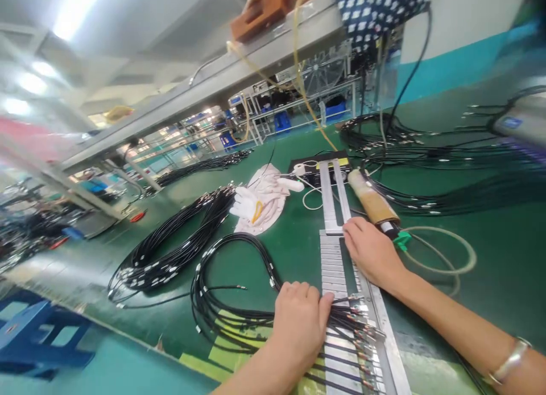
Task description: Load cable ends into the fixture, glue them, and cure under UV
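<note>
While the left hand (300,318) lies knuckles-up near the front edge of the green counter (298,253), its fingers are curled down onto a bundle of black cables (232,304), pinning them where they meet the slotted metal fixture (341,270). That grip seems meant to keep the cables side by side, since their metal-tipped ends (360,321) fan out across the fixture's slots just right of the knuckles. The rest of the bundle loops away to the left in a wide coil on the counter.

Further up the same fixture, the right hand (371,250) rests palm-down, forearm stretched in from the right edge with a metal bracelet (509,361) at the wrist. Its fingers are flat and loose, clasping nothing; the fingertips touch the upper metal rail (333,199), probably to steady it.

Just beside that hand lies a tan-handled tool (374,204) with a green fitting and a pale hose (443,253) curling off it. Toward the middle of the counter sit white cloth gloves (260,204), a second cable coil (170,247) left of them, and more cables (426,150) spread toward the back right corner.
</note>
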Demonstrator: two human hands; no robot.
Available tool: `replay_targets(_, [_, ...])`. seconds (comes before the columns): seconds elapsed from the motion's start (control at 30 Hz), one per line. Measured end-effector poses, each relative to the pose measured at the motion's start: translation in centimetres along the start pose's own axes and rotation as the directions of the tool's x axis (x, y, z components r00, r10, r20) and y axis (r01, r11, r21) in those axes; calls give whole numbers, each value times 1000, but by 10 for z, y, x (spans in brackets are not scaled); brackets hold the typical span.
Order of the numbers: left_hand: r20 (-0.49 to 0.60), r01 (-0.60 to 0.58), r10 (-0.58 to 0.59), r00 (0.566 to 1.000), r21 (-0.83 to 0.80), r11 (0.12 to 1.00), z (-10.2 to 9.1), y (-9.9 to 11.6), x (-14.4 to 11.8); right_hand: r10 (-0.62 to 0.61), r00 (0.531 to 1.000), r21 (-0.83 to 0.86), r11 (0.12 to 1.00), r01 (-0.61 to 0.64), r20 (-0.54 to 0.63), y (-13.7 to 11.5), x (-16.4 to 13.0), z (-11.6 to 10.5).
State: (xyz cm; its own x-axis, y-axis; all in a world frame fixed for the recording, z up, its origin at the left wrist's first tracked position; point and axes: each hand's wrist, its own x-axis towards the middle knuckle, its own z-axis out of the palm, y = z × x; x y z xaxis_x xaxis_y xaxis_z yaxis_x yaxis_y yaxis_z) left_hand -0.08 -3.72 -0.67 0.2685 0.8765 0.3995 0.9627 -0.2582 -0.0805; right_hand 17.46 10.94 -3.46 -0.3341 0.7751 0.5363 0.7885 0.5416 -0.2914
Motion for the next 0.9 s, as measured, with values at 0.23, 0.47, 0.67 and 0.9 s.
replay_targets(0.23, [-85,-86,89,992,48,995,-20,8,15,-44,997,12,999,45,-70,-3,2,-12])
replay_targets(0.47, [-258,-101,124,958,103,990,-43,12,28,-19,1000,0,1000,19,8,-17,10,-29])
replay_targets(0.67, [-286,-108,127,950,81,991,-57,-6,31,44,993,-45,998,-39,107,-21,12,-31])
replay_targets(0.9, [-149,-87,72,986,-97,991,-36,2,-5,60,992,-44,997,-56,108,-23,13,-30])
